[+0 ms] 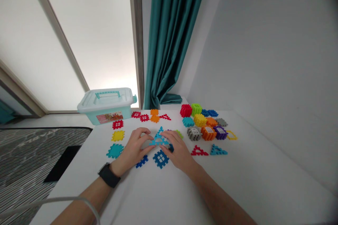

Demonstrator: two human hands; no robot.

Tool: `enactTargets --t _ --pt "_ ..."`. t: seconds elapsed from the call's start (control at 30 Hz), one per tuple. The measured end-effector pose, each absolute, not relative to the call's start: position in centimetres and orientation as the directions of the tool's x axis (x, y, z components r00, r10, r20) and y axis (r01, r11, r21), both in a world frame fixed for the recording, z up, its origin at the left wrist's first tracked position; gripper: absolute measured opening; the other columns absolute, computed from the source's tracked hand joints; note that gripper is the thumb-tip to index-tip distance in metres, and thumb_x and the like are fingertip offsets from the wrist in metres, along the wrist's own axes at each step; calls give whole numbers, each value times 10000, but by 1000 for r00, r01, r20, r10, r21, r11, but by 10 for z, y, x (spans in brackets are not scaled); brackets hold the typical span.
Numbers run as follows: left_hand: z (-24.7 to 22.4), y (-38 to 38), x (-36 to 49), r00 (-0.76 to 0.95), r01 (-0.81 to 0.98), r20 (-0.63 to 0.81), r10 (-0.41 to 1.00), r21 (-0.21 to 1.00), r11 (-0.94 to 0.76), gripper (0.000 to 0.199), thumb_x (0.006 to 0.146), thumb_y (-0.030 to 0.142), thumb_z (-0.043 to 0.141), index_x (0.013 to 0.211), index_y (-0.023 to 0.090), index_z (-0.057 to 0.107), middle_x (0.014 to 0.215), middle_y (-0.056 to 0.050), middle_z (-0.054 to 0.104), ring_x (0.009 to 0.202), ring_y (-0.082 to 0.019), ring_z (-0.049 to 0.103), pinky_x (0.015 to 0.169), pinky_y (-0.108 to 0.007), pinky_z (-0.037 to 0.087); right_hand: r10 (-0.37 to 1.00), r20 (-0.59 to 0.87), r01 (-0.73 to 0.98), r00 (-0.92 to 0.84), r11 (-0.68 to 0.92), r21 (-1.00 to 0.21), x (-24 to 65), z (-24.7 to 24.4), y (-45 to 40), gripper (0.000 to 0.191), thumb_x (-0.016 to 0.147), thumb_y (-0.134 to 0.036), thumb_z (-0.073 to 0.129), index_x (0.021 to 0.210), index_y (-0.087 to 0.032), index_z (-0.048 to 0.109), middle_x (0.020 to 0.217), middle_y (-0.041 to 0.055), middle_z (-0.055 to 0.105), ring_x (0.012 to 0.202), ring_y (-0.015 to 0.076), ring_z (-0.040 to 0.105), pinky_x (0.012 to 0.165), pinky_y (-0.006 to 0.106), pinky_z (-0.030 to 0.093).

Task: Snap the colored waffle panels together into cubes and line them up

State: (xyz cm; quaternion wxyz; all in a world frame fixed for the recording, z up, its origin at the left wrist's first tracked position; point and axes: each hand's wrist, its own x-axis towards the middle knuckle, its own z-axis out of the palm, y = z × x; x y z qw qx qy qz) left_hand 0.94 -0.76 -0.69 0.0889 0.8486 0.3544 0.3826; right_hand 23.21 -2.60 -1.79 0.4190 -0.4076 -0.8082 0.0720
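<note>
A light-blue triangular toothed building piece (160,135) is between my two hands, upper tip pointing away from me. My left hand (134,147), with a black watch on its wrist, pinches its left corner. On the right side, my right hand (179,150) grips it with thumb and fingers. Just below lies a dark-blue square window piece (156,159) on the white table. A blue piece (143,162) is partly covered by my left hand. Beside my right thumb a dark-blue piece (171,147) shows in part, and a green piece (180,133) peeks out behind the fingers.
A lidded teal plastic box (91,116) stands at the back left. Teal (115,150), yellow (118,135) and red (117,124) pieces line the left side. Stacked blocks, including an orange stack (208,134), stand right, near a red triangle (199,151) and blue triangle (218,150). A pale cable (66,198) crosses my left forearm.
</note>
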Motion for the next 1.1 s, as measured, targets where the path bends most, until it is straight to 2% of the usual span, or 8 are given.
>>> enactTargets --t 0.3,0.57,0.9,1.1 --pt "-5 -9 12 447 505 584 678 461 -730 112 915 278 649 1015 227 638 1151 -81 568 1104 -237 558 984 -402 470 702 620 591 -351 679 -434 231 -17 -28 309 955 -249 554 1263 -265 561 1239 91 667 1183 252 604 1083 501 441" --pt "-8 -9 14 442 495 563 698 496 -713 122 901 277 671 1008 223 646 1138 -82 577 1091 -234 567 963 -400 476 689 630 585 -358 691 -424 231 -14 -27 212 941 -235 580 1150 -252 607 1181 88 684 1132 241 624 1048 483 456" --pt "-4 -10 14 435 459 535 724 560 -690 134 921 283 638 1041 229 667 1136 -85 572 1092 -230 571 969 -401 489 735 604 538 -309 659 -526 229 -12 -26 117 947 -256 582 1018 -253 676 1089 70 694 1058 230 640 959 426 505" --pt "0 -11 15 410 456 536 738 581 -675 164 960 310 578 917 223 711 1083 -80 590 1054 -222 579 950 -386 492 790 549 510 -272 602 -614 227 -13 -25 125 961 -265 554 940 -233 673 955 55 716 924 216 654 848 377 520"
